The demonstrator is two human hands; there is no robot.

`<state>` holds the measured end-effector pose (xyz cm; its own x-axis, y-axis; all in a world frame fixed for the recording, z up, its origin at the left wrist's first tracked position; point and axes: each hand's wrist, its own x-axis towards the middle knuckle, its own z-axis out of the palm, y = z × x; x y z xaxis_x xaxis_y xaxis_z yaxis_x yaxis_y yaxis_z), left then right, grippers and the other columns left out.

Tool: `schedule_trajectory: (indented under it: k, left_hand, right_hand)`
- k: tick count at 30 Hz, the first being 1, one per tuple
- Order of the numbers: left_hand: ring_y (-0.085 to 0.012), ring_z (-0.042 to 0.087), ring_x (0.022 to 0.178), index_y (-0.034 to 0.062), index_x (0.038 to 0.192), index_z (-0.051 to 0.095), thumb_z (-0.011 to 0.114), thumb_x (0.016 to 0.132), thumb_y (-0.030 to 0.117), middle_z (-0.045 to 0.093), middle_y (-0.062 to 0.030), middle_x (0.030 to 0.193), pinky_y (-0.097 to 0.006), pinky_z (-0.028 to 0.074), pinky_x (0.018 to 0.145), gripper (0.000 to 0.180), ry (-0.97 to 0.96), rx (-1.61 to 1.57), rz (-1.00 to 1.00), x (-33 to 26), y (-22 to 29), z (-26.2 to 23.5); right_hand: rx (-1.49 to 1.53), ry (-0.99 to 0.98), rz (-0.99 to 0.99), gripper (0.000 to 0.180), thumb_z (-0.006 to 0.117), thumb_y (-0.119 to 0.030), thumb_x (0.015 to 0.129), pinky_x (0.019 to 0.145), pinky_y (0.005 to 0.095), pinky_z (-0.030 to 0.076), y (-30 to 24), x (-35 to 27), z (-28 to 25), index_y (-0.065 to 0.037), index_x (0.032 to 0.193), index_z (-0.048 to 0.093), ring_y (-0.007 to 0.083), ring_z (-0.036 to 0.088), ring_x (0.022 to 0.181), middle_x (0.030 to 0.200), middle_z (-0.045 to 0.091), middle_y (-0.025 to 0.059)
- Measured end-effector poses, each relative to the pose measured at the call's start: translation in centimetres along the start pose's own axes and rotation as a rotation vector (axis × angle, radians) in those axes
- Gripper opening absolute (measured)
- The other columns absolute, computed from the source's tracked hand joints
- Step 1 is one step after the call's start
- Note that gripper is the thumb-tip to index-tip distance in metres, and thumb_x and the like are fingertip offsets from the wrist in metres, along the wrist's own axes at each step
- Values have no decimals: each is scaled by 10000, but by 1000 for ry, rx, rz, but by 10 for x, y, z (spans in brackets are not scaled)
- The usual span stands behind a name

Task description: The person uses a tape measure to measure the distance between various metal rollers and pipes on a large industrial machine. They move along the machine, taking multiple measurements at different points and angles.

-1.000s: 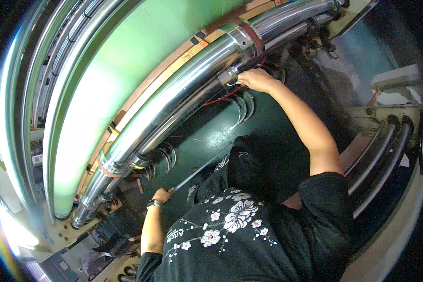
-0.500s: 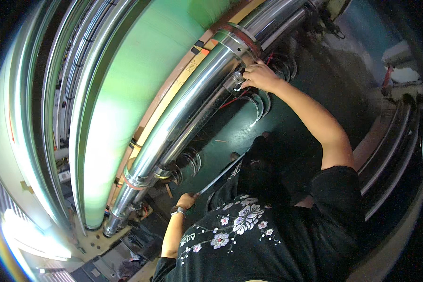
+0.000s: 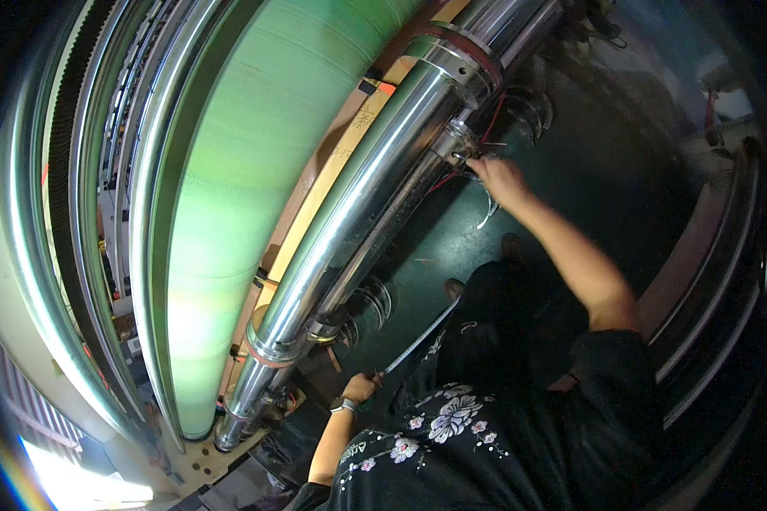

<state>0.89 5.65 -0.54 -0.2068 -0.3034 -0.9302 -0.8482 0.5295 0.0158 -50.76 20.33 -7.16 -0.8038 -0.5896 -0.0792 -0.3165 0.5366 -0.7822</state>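
Big green fabric roll fills the left of the view, same as a second ago; the camera has tipped closer, so the machine looks larger and the floor smaller. Beside the roll runs the polished steel roller, with a thinner chrome bar tucked under its right side.

Main change: the right hand has slid off the top of the bar down to the collar fitting, where red wires come out. Fingers are pinched narrow at the fitting; can't tell whether they hold a wire end or a small part.

Left hand is low, near the roller's lower end, closed around the near end of a thin tape-like strip. The strip now runs taut up toward the person's dark trousers; earlier it lay lower and shorter in view.

Judgement: work has shifted from the bar itself to the wiring at the collar, left hand just keeping the strip in place.
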Motion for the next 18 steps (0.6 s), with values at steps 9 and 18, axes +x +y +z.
schedule_trajectory:
  k: [9,18]
  left_hand:
    - [-402,516,928,-29,906,594,418,803,528,563,-271,911,-422,408,774,593,-27,-65,-22,15,-35,14]
    - [-367,543,888,-11,878,614,474,782,509,584,-237,908,-405,414,764,547,-27,-85,-145,-22,-3,-27]
  right_hand:
    - [1047,507,388,352,392,-378,894,446,201,267,-53,-30,94,-124,652,419,44,305,484,561,337,-57]
    - [1636,568,643,313,470,-416,849,332,182,177,-100,-23,97,-191,645,398,29,264,389,501,297,-83]
